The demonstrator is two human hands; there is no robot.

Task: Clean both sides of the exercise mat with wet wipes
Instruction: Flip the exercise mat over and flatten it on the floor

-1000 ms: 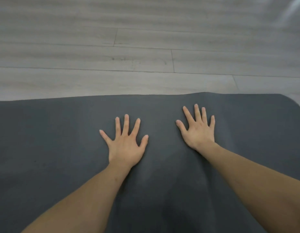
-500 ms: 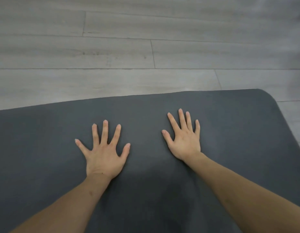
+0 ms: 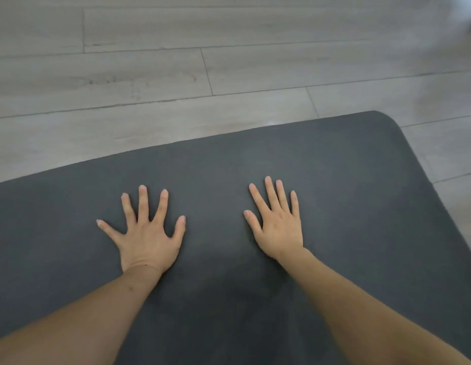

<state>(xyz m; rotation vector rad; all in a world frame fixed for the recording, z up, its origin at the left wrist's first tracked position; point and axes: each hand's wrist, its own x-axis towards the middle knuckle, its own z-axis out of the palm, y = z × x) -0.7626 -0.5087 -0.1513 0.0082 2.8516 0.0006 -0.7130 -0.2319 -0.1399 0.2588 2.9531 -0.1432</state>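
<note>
Left hand point(image 3: 147, 238) and right hand point(image 3: 277, 227) flat, fingers spread, pressing mat point(image 3: 347, 193). Mat's rounded corner now in view; smoothing nears the end. No wipe visible

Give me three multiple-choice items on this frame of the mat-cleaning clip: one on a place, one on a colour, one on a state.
1. Where do both hands rest?
A. on the exercise mat
B. on the bare floor
C. in the air above the mat

2. What colour is the mat?
A. bright blue
B. dark grey
C. red

3. How do the hands lie?
A. curled into fists
B. pinching a wipe
C. flat, fingers spread

Key:
1 A: the left hand and the right hand both lie on the exercise mat, short of the wooden floor.
2 B: its surface is dark grey against the pale planks.
3 C: all fingers are straight and splayed, palms down, and no wipe shows in view.
</note>
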